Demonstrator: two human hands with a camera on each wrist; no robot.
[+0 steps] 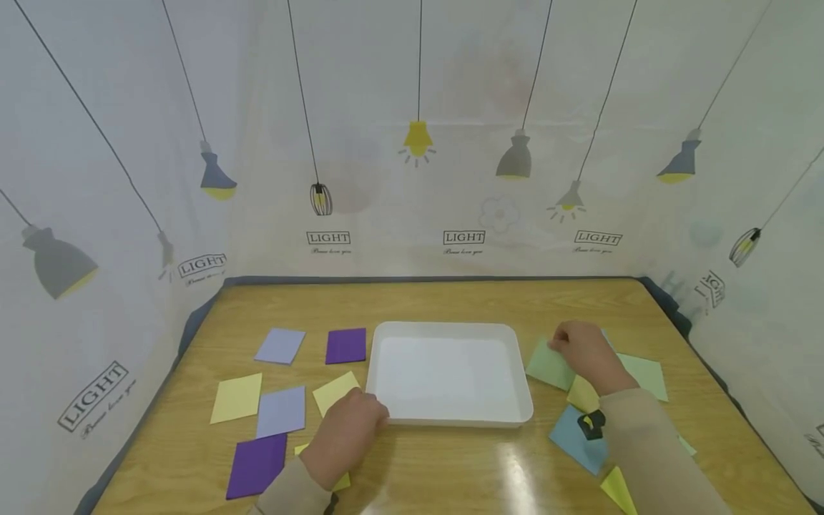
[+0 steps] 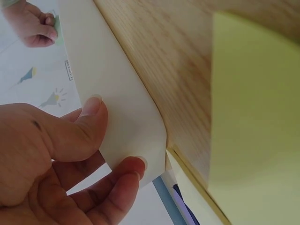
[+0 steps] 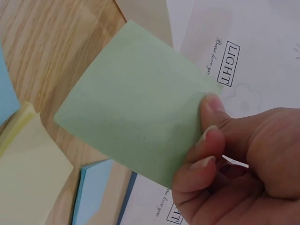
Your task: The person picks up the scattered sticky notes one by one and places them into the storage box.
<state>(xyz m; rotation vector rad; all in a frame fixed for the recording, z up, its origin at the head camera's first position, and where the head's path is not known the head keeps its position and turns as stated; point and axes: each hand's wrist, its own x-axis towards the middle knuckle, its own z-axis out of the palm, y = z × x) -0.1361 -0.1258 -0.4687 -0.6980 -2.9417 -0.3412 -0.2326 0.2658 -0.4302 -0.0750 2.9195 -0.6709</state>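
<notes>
Pinching green paper square [image 3: 136,103] by one edge, right hand [image 1: 582,350] grip is closed on it, just right of white tray [image 1: 450,330]. Sheet judged light, floppy, easily creased; best held at edge. Left hand [image 1: 350,425] grip clasps tray corner on worktop [image 1: 450,300].

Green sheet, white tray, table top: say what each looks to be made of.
Green sheet: thin matte paper, apparently; it stays flat with crisp edges while the right hand pinches one edge.
White tray: probably plastic; smooth, faintly glossy, with rounded moulded corners, its corner gripped by the left hand.
Table top: wood-grain surface, glossy with a glare streak; solid wood or laminate, cannot tell.
</notes>
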